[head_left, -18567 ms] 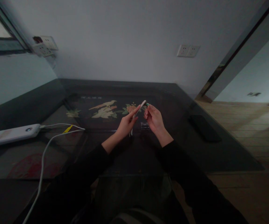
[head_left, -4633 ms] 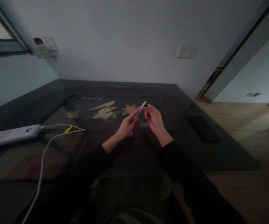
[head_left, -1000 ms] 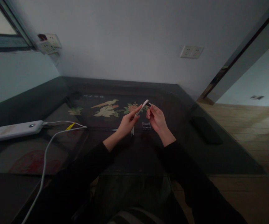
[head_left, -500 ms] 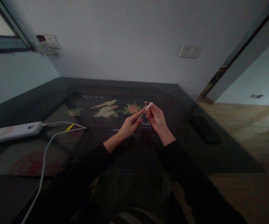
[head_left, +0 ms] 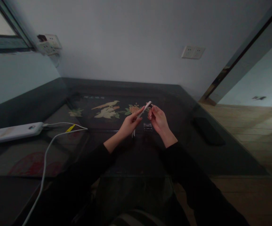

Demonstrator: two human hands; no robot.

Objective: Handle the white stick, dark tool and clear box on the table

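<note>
White slim object [head_left: 146, 106], round-ended, aslant

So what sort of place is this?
Probably a room in a home: there's a dark table with a bird-and-flower picture, a double wall socket above it, and wood-look flooring to the right.

Seemingly a room in a home: a dark table [head_left: 183, 110] with a bird [head_left: 106, 104] and flowers [head_left: 134, 109] as decoration, a plain pale wall [head_left: 117, 47] at 12 o'clock, sockets [head_left: 189, 52] between 1 and 2, more at 10, and a plank floor [head_left: 244, 125] at 3.
</note>
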